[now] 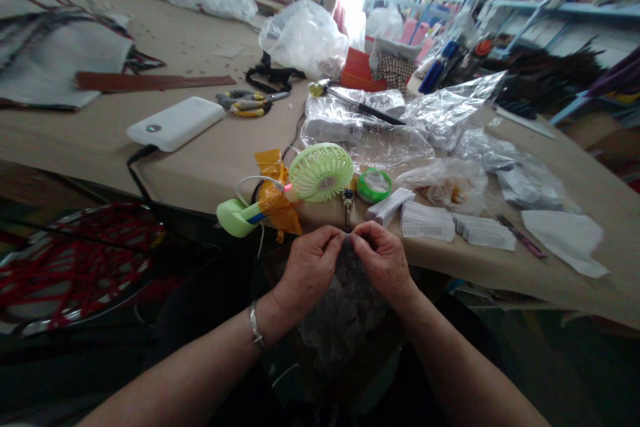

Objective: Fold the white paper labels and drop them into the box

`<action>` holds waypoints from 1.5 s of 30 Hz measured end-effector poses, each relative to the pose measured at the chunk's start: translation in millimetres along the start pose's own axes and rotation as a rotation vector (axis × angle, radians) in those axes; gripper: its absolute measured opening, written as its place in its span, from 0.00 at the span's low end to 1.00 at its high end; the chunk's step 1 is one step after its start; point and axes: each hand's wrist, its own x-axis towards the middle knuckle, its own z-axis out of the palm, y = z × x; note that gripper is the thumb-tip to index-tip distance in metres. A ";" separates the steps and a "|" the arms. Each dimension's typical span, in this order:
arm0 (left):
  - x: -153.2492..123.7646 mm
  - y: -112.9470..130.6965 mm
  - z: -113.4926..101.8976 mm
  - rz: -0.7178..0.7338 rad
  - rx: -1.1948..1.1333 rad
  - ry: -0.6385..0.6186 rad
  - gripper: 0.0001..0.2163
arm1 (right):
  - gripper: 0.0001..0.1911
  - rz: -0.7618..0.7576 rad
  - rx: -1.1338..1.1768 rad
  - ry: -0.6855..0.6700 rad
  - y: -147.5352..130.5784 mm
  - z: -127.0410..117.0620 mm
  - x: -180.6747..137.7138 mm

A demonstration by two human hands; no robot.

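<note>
The bare left hand and bare right hand pinch a tiny pale piece, too small to identify, at the near edge of the beige-covered table, right of a light-green plastic fan.

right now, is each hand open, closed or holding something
Left hand: closed in a pinch; anything held is too small to tell.
Right hand: pinched closed too; anything held is equally unclear.
</note>
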 end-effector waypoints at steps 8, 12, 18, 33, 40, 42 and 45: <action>3.2 -4.4 1.6 0.005 0.007 0.019 0.09 | 0.07 -0.019 -0.010 0.038 2.0 2.9 2.0; 3.3 -0.5 1.4 0.006 0.019 0.026 0.10 | 0.07 -0.023 0.003 0.044 5.0 4.0 1.1; -8.6 4.8 -2.9 -0.038 -0.024 -0.018 0.09 | 0.08 -0.013 -0.020 -0.021 5.0 -8.4 -17.8; -18.5 -44.0 5.4 -0.160 0.175 -0.112 0.13 | 0.12 -0.531 -1.063 0.290 33.1 -54.0 -7.2; -22.1 -31.6 18.5 -0.201 -0.064 -0.187 0.10 | 0.06 -0.592 -0.988 0.295 29.0 -58.1 -3.5; -20.9 -25.2 23.4 -0.220 -0.104 -0.204 0.09 | 0.08 -0.600 -0.982 0.293 28.3 -57.8 -2.0; -18.6 -15.6 30.4 -0.261 -0.167 -0.218 0.07 | 0.04 -0.636 -0.951 0.276 26.9 -58.1 -2.2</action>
